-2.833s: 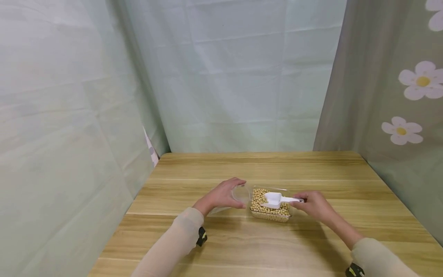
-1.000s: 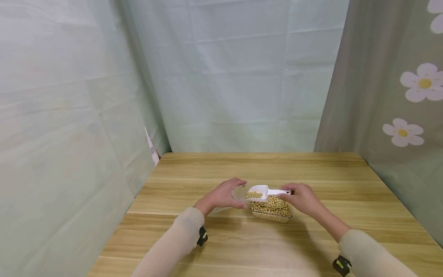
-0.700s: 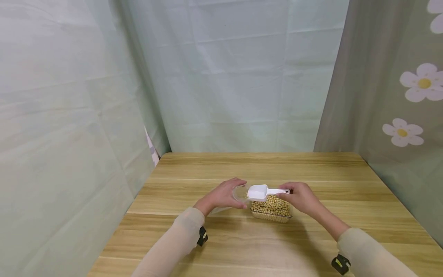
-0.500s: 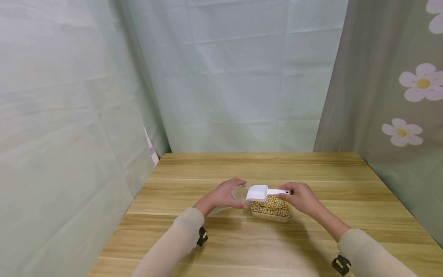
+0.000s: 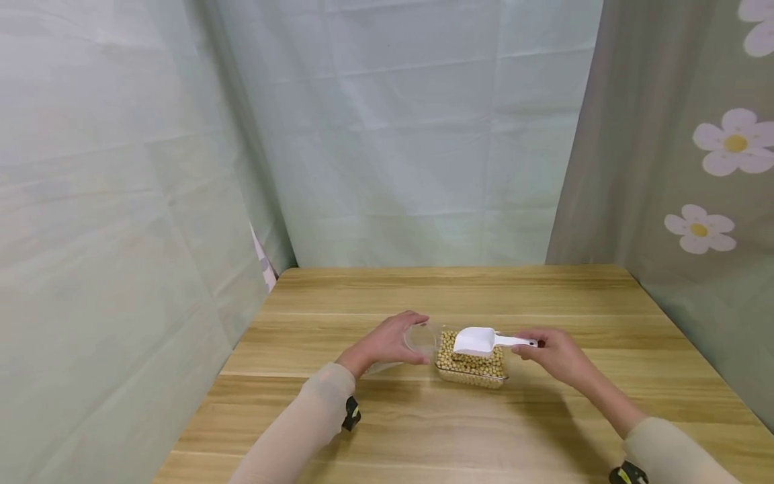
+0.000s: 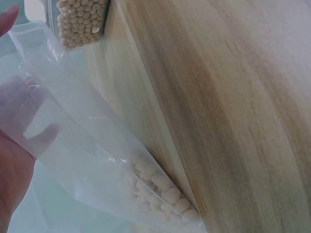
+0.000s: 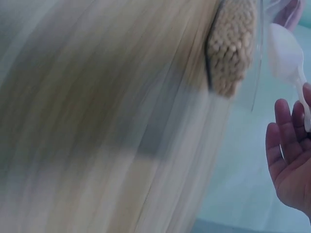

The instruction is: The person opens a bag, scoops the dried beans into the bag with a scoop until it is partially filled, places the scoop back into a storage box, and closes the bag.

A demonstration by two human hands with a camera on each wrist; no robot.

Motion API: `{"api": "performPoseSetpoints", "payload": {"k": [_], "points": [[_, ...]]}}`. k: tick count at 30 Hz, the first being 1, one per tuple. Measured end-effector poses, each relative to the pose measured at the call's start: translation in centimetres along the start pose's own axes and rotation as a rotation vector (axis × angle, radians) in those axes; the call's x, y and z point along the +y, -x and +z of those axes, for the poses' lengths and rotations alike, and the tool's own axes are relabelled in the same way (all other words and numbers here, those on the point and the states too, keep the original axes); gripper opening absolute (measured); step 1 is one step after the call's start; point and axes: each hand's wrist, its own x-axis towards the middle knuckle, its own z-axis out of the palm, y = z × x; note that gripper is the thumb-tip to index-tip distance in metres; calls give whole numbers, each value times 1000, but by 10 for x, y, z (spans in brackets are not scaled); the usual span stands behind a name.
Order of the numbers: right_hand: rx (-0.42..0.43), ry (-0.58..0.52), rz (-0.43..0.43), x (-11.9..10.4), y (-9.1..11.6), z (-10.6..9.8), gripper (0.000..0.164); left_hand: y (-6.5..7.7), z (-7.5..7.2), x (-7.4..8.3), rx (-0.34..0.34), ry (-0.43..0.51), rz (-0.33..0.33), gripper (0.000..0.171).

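My left hand [image 5: 387,341] holds a clear plastic bag [image 6: 92,126] with its mouth spread into a round opening. Pale round beans [image 6: 163,191], like soybeans, lie at the bottom of the bag in the left wrist view. By its handle, my right hand [image 5: 559,357] pinches a white scoop [image 5: 475,341]. The scoop hangs over a clear rectangular container [image 5: 471,374] of the same beans, to the right of the bag's mouth. No beans show in the scoop's bowl from the head view.
A wood-grain table [image 5: 375,289] carries the container, with its far edge behind the hands. Pale curtains [image 5: 411,134] hang at the back and left, and a flowered curtain [image 5: 653,168] at the right.
The scoop dipped into the container, carried beans left to the bag's mouth and tipped them in. It has since moved back right over the container. The left hand has stayed in place.
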Motion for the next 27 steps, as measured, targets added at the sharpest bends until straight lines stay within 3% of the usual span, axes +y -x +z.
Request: {"api": "performPoseSetpoints", "payload": {"k": [6,15,22,27], "points": [[-41,4,9,13,11,-20,31,1,-1,0,-1,20,-8,82],[-97,99,-19,6,15,-41,32,0,0,-2,-8,26,-7,82],[-138,212,-99,-4,10,-40,21,-1,0,-1,-13,18,2,82],[-139,212,-102,-7,5,-26,17,0,-1,1,-16,17,-5,81]]}}
